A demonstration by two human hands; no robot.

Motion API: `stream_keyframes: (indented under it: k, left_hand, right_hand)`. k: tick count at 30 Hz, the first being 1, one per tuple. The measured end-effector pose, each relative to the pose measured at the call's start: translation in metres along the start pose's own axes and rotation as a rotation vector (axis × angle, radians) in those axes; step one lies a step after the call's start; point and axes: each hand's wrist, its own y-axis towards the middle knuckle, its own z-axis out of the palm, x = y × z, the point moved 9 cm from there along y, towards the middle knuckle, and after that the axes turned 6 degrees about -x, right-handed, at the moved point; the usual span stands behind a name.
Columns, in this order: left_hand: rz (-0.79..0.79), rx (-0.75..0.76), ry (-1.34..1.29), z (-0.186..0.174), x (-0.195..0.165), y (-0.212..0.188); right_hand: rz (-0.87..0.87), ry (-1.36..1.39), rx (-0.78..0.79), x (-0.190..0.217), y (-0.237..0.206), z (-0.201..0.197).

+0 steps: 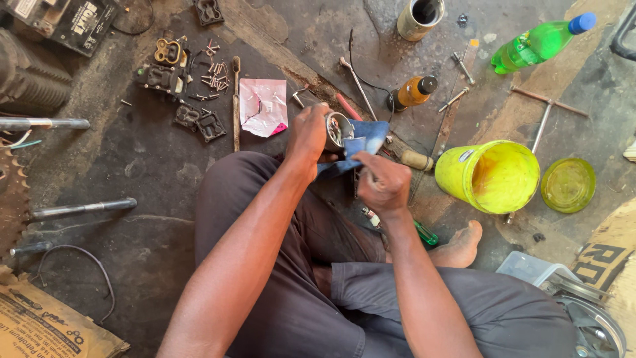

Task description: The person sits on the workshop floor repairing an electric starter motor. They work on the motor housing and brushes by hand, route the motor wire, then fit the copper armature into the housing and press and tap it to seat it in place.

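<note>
On the stained concrete floor, seen from the head camera, I find the person seated with legs in dark trousers and one bare foot stretched to the right. I note the larger items first: a yellow bucket lying tilted just right of the hands, its round yellow lid flat on the floor beside it, and a green plastic bottle with a blue cap lying well apart at the upper right. A metal can stands at the top edge. A pink and white wrapper lies left of the hands, and beyond it I record dark carburettor parts with loose screws spread about them. A small amber bottle with a black cap lies just above the hands, near several long metal tools.

At the centre, my left hand is wrapped around a round metal cup-shaped part, fingers closed on its outer wall, with the open mouth turned to the right. My right hand sits just below and right of it, fingers pinched shut on a blue cloth. The cloth runs from that hand up against the mouth of the metal part and touches it. The part is held clear of the floor, above the knees, between both hands.
</note>
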Motion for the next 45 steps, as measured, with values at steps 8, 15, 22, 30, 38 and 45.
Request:
stream_keyframes:
  k: [8, 15, 22, 30, 38, 45]
  left_hand:
    - [0.011, 0.004, -0.076, -0.004, -0.003, 0.003]
    - [0.057, -0.019, 0.003, -0.003, -0.002, 0.006]
    - [0.092, -0.077, 0.09, -0.005, -0.005, 0.003]
    - [0.352, 0.073, -0.15, 0.001, -0.032, -0.004]
    - [0.585, 0.248, -0.256, 0.007, -0.037, -0.018]
    - [0.561, 0.407, -0.366, 0.012, -0.029, -0.021]
  right_hand:
    - [0.143, 0.02, -0.031, -0.019, -0.005, -0.007]
    - [0.174, 0.026, -0.033, -0.019, -0.006, -0.003]
    - [0.152, 0.044, -0.018, -0.016, -0.005, -0.001]
    - [0.103, 0.058, 0.224, -0.013, -0.007, 0.018]
    - [0.181, -0.075, 0.46, -0.016, -0.018, 0.04]
    - [0.815, -0.08, 0.265, -0.072, -0.039, 0.006]
